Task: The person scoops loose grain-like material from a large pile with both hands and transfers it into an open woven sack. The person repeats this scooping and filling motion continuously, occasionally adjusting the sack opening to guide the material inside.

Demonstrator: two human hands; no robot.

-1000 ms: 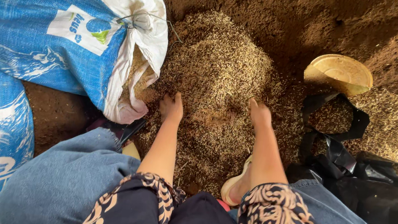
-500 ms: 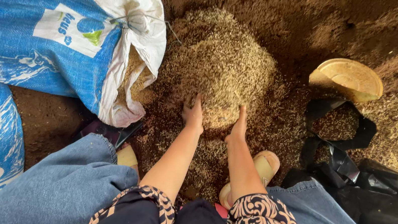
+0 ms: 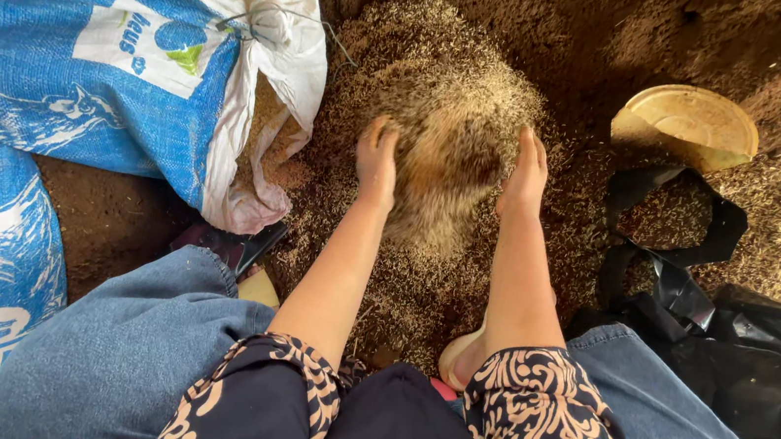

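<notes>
Both hands reach forward into a heap of grain husks (image 3: 446, 87) lying on the dirt floor (image 3: 555, 11). The left hand (image 3: 377, 160) and the right hand (image 3: 526, 175) stand apart with palms facing each other, open rather than clamped, and a blurred clump of husks (image 3: 446, 172) sits between them; whether it rests on the palms or is falling is hard to tell. A blue and white woven sack (image 3: 84, 43) lies open just left of the heap. A yellow bowl (image 3: 689, 119) and a black plastic bag (image 3: 699, 297) lie to the right.
</notes>
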